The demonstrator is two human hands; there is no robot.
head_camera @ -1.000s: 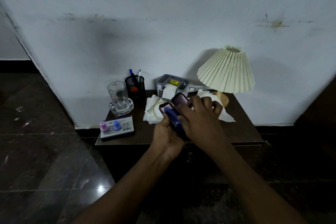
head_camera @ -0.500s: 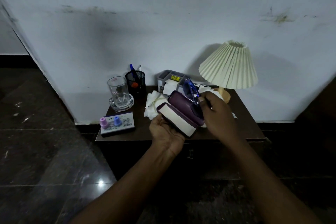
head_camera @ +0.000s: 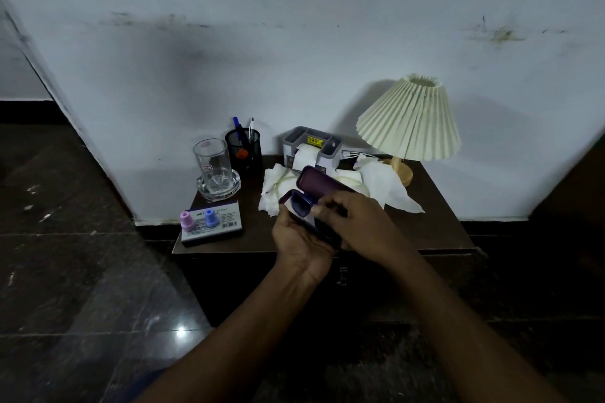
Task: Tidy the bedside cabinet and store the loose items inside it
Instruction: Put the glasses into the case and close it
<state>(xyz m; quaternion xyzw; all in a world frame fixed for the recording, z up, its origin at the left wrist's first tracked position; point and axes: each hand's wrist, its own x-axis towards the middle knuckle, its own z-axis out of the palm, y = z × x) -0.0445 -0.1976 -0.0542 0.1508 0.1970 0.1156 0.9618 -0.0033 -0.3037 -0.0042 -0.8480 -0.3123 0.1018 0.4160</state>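
**Two hands on the open glasses case**

Your left hand cups the purple glasses case from below, fingers wrapped round its lower half, with the lid hinged open and tilted away from you. Your right hand reaches in from the right, its fingers curled, thumb and forefinger pinching the blue glasses that lie in the case's lower tray. You hold case and glasses in the air above the front of the bedside cabinet, not touching its top.

Just beyond your hands lie crumpled white tissues. Behind them stands a grey organiser. Beyond your right hand is a pleated lamp. Left of your left hand rests a small box carrying a pink bottle and a violet bottle. Farther back on that side stand a drinking glass in a glass ashtray and a black mesh pen pot.
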